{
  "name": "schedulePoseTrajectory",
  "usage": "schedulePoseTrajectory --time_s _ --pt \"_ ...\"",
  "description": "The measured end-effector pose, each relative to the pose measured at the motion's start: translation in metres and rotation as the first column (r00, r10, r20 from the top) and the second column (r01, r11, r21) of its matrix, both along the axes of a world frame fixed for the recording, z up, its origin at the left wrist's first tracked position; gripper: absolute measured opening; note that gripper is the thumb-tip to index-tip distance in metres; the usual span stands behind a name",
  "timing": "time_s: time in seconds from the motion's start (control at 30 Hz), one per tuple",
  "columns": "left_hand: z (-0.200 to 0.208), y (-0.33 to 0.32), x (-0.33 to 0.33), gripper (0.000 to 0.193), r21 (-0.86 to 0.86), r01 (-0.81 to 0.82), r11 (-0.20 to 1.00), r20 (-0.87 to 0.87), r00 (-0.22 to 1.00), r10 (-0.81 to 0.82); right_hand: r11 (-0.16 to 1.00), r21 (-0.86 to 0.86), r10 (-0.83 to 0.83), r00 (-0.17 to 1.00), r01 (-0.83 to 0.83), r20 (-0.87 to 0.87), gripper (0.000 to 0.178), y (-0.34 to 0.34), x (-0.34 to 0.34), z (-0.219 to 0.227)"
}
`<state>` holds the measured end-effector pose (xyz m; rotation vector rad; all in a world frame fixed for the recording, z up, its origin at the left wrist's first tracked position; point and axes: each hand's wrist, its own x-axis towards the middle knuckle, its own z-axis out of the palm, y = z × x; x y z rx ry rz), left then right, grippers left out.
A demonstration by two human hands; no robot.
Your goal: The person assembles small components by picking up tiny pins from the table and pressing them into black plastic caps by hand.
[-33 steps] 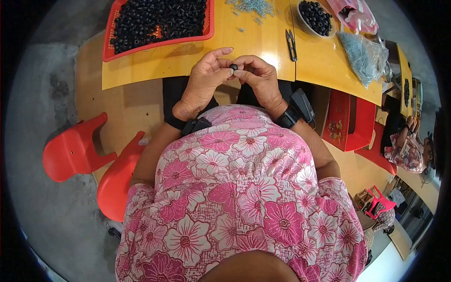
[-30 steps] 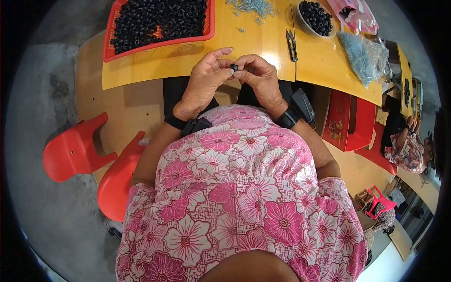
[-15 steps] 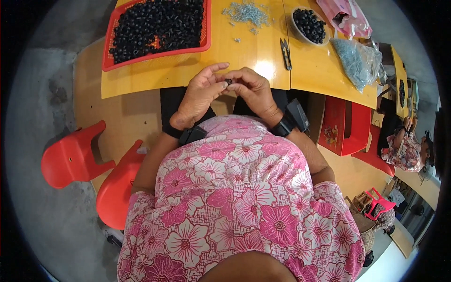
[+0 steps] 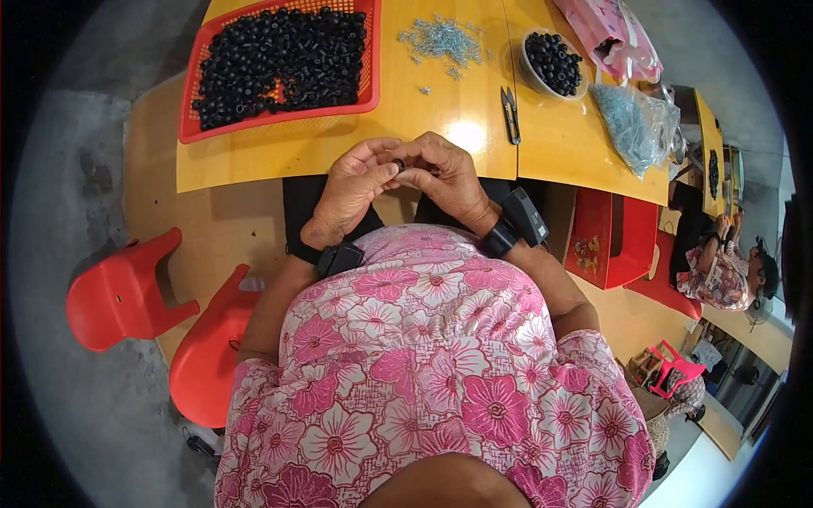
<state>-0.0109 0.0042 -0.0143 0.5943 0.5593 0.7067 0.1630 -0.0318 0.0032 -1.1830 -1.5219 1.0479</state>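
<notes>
Just off the near edge of the yellow table (image 4: 440, 127), my two hands meet over a small black ring-like part (image 4: 399, 164). My left hand (image 4: 349, 188) pinches it between thumb and fingers. From the other side, my right hand (image 4: 450, 175) closes its thumb and fingertips at the same part; whether it holds a second tiny piece is hidden. Beyond my hands lies a scatter of small silvery metal pieces, perhaps screws (image 4: 445, 41). A red plastic basket (image 4: 279, 124) full of similar black parts stands to the left.
Black-handled thread snips (image 4: 510, 117) lie right of my hands. Behind them stand a clear bowl (image 4: 537, 83) of black parts, a plastic bag (image 4: 631, 127) of metal pieces and a pink bag (image 4: 631, 59). Red chairs (image 4: 118, 296) stand at left; another person (image 4: 720, 271) sits far right.
My left fingers, stretched out before, have curled in toward the black part. My hands still meet around it. The whole view has shifted slightly, with the table lower in the picture.
</notes>
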Motion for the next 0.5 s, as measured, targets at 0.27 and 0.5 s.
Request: schedulePoseTrajectory --time_s 0.27,0.5 --pt "-0.012 0.011 -0.002 0.028 0.203 -0.085 0.976 -0.155 0.981 0.117 0.878 0.113 -0.474 0.813 0.465 0.339 0.017 0.046 0.039 -0.020" --pt "-0.017 0.015 -0.003 0.030 0.197 -0.035 0.980 -0.205 0.976 0.076 0.817 0.242 -0.558 0.611 0.524 0.561 0.018 0.083 0.073 -0.027"
